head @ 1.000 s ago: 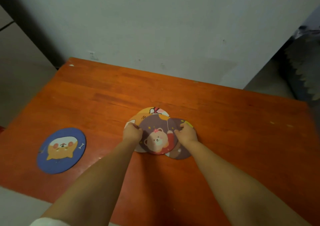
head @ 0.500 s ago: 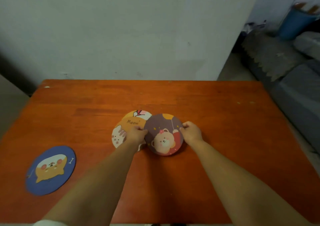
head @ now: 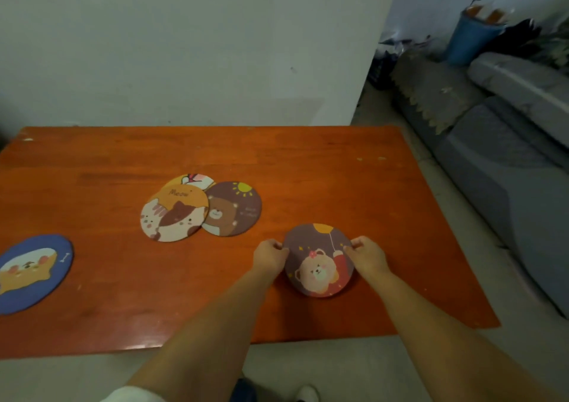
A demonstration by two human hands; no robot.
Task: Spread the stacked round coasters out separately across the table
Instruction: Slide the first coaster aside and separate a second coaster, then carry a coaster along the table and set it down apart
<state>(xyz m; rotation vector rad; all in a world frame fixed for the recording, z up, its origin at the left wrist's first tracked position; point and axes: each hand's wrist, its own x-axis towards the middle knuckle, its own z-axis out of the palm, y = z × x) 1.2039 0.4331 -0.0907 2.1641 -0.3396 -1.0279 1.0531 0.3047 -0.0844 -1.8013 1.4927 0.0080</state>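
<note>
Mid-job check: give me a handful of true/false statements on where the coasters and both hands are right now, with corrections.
1. Both hands grip the bear-with-balloon coaster: left hand, right hand. True.
2. That coaster overlaps the pile. False: it sits apart, right of it.
3. The cat coaster overlaps the brown bear coaster. True.
4. The blue dog coaster lies on the pile. False: it lies alone, far left on the table.
5. Every coaster is separated. False: three overlap.

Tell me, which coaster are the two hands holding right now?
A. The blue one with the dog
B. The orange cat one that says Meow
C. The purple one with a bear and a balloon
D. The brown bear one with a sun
C: the left hand and right hand pinch opposite edges of the purple bear-and-balloon coaster, apart from the others.
</note>
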